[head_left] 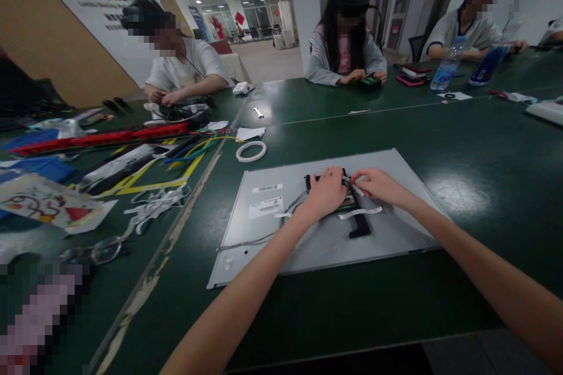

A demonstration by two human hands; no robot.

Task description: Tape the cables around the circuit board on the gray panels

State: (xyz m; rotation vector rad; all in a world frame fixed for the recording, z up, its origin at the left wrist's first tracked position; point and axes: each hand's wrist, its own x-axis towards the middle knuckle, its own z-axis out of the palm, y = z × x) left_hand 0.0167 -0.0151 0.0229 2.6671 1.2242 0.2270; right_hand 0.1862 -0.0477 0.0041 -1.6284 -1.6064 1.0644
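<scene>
A flat grey metal panel (pixel 294 252) lies on the table with printed labels on it. On its middle sits a circuit board in a black frame (pixel 362 227), partly covered by my hands. My left hand (pixel 328 192) rests over the board, thumb and fingers bent against the frame's far side. Just to the right, my right hand (pixel 378 185) pinches a small whitish strip (pixel 357 188) at the board's upper right. Another white strip of tape (pixel 360 212) lies across the board's near side. A grey cable (pixel 250 242) runs from under my left wrist to the panel's left edge.
A roll of white tape (pixel 251 152) and a small wrench (pixel 258 112) lie beyond the panel. Cables, a red strip (pixel 101 137), glasses (pixel 105 251) and white cords (pixel 160 205) crowd the left. Bottles (pixel 448 64) stand far right. Several people sit across the table.
</scene>
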